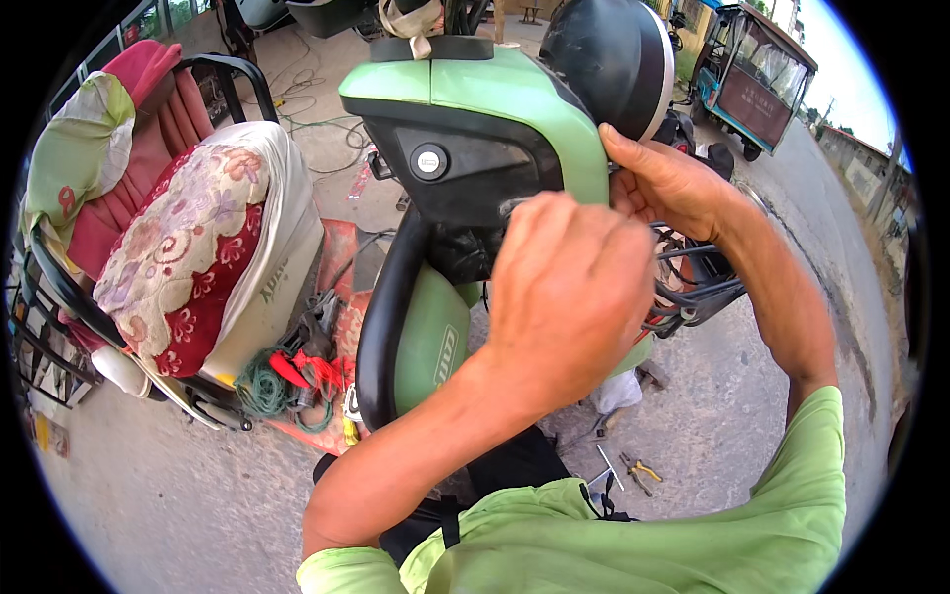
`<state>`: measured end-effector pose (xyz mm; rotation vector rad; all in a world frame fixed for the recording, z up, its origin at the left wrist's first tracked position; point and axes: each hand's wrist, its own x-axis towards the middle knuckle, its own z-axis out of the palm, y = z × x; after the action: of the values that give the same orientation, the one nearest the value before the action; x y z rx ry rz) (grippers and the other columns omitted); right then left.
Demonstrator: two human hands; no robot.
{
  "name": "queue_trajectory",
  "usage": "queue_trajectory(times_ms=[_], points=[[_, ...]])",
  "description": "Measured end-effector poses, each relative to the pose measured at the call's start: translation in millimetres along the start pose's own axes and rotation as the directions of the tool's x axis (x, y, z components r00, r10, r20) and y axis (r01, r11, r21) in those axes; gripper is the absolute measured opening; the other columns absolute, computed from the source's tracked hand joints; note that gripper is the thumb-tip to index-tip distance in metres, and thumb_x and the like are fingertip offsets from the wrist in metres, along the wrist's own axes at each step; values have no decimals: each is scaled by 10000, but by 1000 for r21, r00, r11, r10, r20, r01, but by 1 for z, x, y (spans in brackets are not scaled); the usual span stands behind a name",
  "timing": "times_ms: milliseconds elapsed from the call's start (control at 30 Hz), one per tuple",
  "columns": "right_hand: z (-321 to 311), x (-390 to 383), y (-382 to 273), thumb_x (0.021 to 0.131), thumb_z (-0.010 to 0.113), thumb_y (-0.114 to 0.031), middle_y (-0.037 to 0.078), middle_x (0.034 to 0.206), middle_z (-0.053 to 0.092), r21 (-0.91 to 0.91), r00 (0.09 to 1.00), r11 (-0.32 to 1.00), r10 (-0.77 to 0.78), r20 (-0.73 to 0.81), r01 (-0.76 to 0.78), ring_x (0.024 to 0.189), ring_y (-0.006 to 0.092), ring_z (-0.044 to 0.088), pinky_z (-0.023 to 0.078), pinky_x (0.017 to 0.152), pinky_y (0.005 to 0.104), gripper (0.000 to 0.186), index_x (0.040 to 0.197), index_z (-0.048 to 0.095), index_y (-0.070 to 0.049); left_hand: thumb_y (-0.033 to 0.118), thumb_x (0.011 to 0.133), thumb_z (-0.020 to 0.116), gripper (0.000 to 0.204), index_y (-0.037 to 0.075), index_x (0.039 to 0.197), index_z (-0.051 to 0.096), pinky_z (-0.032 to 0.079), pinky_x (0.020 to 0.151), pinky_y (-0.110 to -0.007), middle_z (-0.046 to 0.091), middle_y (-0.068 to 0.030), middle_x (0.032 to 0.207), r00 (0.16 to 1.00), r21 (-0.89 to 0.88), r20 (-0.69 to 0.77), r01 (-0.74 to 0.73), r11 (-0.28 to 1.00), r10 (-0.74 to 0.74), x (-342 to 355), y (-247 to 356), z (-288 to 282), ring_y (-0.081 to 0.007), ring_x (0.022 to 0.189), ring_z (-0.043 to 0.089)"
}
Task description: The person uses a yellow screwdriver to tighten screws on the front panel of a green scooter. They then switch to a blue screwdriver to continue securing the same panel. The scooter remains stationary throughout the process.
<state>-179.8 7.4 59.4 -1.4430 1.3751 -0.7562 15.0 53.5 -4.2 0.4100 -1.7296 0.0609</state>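
A green and black scooter front panel (475,79) with a round lock fills the upper middle. My left hand (569,282) is closed in front of its lower right part; what it grips, if anything, is hidden behind my fingers. My right hand (673,188) holds the panel's right edge, thumb raised beside the black round housing (599,64) and fingers curled. Loose dark wiring (683,277) shows below that hand. A black curved bar (388,337) runs down beside a green lower body piece (426,351).
A padded chair with floral cushion (178,247) stands left. Tangled green cord (265,396) and tools lie on a red mat. Yellow-handled pliers (638,472) and a T-handle tool (609,465) lie on the ground below. A three-wheeled vehicle (752,79) is parked by the road at upper right.
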Motion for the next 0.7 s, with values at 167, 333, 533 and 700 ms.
queue_trajectory(times_ms=[167, 333, 533, 700], points=[[9, -2, 5, 876, 504, -779, 70, 977, 659, -186, 978, 977, -134, -160, 104, 850, 111, 559, 416, 750, 290, 790, 1129, 666, -48, -71, 736, 731, 168, 8, 864, 657, 516, 701, -302, 681, -92, 833, 932, -207, 78, 362, 909, -353, -30, -13, -72, -202, 746, 653], [30, 4, 19, 904, 467, -762, 93, 1220, 644, -52, 931, 971, -240, -275, 235, 1128, 180, 570, 399, 968, 355, 821, 1291, 618, -54, -50, 822, 715, 128, -39, 942, 669, 515, 730, -258, 698, -71, 866, 718, -576, 123, 614, 539, -686, -60, -20, -104, -110, 785, 634], [58, 8, 23, 924, 418, -752, 126, 1431, 529, 130, 905, 918, -332, -266, 375, 1309, 264, 515, 432, 1089, 434, 862, 1468, 436, -84, -40, 858, 706, 147, -51, 1001, 673, 518, 750, -241, 706, -66, 927, 639, -744, 143, 573, 343, -756, -57, -24, -97, -91, 831, 641], [46, 15, 34, 888, 455, -777, 134, 1443, 515, 133, 888, 919, -310, -340, 371, 1311, 271, 510, 422, 1104, 449, 915, 1477, 418, -79, -58, 890, 678, 213, -55, 1099, 635, 539, 832, -239, 713, -133, 1023, 520, -920, 197, 391, 27, -831, -60, 6, -60, -129, 883, 673]])
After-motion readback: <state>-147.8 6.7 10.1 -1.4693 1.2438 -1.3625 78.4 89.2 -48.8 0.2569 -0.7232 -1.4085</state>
